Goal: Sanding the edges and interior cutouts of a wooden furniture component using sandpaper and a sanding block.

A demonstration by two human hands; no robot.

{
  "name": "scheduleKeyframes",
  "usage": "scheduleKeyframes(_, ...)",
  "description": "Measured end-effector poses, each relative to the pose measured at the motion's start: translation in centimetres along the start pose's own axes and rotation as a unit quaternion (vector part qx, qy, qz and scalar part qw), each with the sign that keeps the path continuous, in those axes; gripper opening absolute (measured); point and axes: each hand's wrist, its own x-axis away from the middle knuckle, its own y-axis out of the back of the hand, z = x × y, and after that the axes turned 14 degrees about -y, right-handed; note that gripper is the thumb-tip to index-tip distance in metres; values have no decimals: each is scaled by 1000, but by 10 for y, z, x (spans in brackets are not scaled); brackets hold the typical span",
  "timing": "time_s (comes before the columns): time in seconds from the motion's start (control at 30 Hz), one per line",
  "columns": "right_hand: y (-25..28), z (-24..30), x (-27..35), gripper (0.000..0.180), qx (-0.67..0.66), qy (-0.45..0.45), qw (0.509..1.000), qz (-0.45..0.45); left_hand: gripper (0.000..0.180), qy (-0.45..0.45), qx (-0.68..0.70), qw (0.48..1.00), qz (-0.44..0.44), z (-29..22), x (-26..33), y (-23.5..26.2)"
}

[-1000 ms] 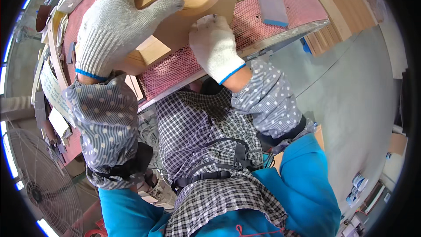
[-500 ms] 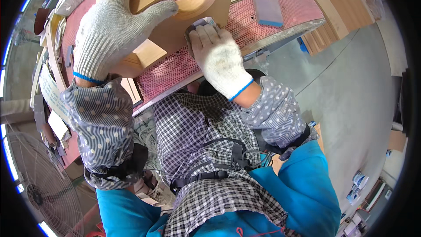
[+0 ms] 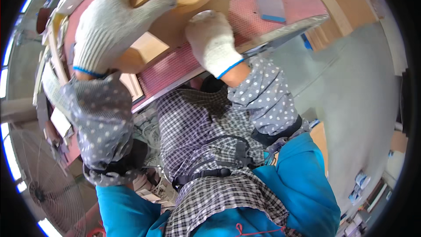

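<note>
A tan wooden piece [image 3: 171, 22] with a large rounded opening lies on the red mesh-patterned bench top [image 3: 169, 72]. My left hand [image 3: 112, 24], in a white knitted glove with a blue cuff edge, rests over its left part, thumb and a finger stretched wide apart; the other fingers are hidden. My right hand [image 3: 210, 39], gloved alike, is closed at the right part of the piece, below the opening. The dark grey sanding pad it gripped half a second ago is now hidden behind the glove.
A pale block with a blue edge [image 3: 269, 5] lies on the bench to the right. Wooden boards [image 3: 335, 30] stand beyond the bench's right end. At lower left is a large wire-guarded fan [image 3: 48, 188]. Grey floor [image 3: 351, 105] stretches to the right.
My right hand has shifted slightly left and up along the wooden piece, and the sanding pad has gone out of sight. My left hand stays on the wood; the view has shifted a little.
</note>
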Motion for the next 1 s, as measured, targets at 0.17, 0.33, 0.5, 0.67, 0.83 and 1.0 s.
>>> scheduleKeyframes(0.17,1,-7,24,15,-86,-40,991,-94,54,-5,26,1000,12,-8,1,-8)
scheduleKeyframes(0.33,2,-7,5,16,-86,-20,995,-55,53,-10,21,1000,5,-5,0,-6)
scheduleKeyframes(0.5,8,-1,26,23,-144,-51,983,-99,52,-11,11,1000,6,-3,3,-3)
scheduleKeyframes(0.67,8,0,-6,23,-57,-83,991,93,51,-17,16,1000,4,0,-2,-3)
scheduleKeyframes(0.83,19,-1,16,7,-235,-95,965,-60,51,-27,7,1000,1,3,0,-6)
scheduleKeyframes(1.0,16,1,-19,14,-84,-108,975,174,47,-27,22,999,13,4,-1,-4)
